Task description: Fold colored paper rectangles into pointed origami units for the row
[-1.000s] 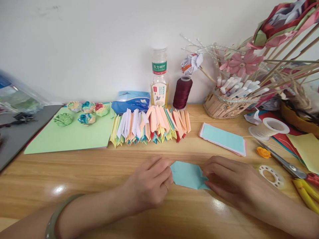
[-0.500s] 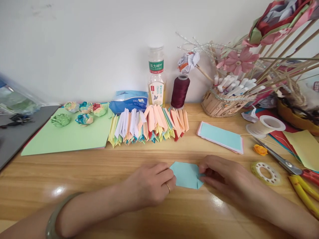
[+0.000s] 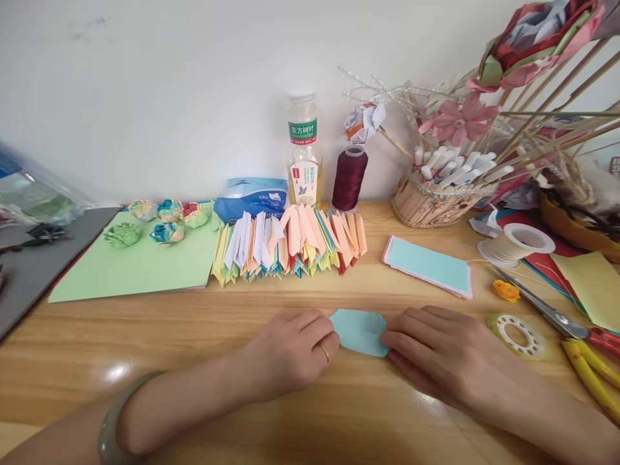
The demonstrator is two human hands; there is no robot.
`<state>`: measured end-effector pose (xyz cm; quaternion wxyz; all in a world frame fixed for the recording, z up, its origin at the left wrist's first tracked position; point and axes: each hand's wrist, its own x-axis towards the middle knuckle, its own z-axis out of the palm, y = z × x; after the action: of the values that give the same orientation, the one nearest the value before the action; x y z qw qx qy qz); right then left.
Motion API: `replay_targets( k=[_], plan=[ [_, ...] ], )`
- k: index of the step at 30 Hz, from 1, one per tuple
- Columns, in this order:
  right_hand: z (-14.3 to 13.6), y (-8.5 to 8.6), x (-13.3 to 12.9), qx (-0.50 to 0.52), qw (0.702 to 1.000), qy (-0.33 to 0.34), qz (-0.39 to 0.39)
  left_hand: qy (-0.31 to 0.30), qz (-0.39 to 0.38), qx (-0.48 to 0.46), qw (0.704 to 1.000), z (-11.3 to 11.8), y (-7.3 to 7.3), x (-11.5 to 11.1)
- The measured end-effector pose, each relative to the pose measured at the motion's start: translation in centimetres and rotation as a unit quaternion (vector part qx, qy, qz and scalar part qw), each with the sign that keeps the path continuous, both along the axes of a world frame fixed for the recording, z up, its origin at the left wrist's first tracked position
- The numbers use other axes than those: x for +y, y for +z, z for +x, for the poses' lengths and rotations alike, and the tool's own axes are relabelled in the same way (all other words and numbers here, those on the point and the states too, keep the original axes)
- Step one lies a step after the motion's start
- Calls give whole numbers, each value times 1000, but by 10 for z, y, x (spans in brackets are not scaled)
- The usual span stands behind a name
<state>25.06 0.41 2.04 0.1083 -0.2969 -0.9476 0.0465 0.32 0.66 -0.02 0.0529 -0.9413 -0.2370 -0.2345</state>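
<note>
Left hand (image 3: 296, 349): grips blue paper (image 3: 359, 331) | right hand (image 3: 433, 349): on opposite end

The folded paper (image 3: 361, 330) is plain light blue, the table (image 3: 184, 329) grained honey-brown, the thread cone (image 3: 349, 182) deep maroon.

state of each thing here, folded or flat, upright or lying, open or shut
blue paper: partly folded, held by left hand and right hand
folded pieces: packed in a row
paper stack: flat
paper flowers: formed
bottle: upright
maroon spool: upright
white spool: standing on end
scissors: blades look shut
tape roll: lying flat
pens: slanting in the basket
</note>
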Motion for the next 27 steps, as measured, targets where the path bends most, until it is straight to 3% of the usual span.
replay_targets(
  k=[3, 8, 12, 19, 27],
  plan=[
    [1, -1, 1, -1, 1000, 2, 0, 10, -45, -5, 999, 1, 0, 1],
    [-3, 5, -2, 7, 992, -78, -96, 16, -133, -43, 990, 4, 3, -1],
    [-4, 8, -4, 15, 988, -100, -119, 27, -209, -87, 974, 5, 5, 0],
    [0, -2, -5, 73, 973, -139, -167, 70, -243, -136, 958, 9, 1, -2],
    [-3, -5, -4, 66, 959, -176, -213, 101, -309, -121, 938, 10, 3, -2]
  ],
)
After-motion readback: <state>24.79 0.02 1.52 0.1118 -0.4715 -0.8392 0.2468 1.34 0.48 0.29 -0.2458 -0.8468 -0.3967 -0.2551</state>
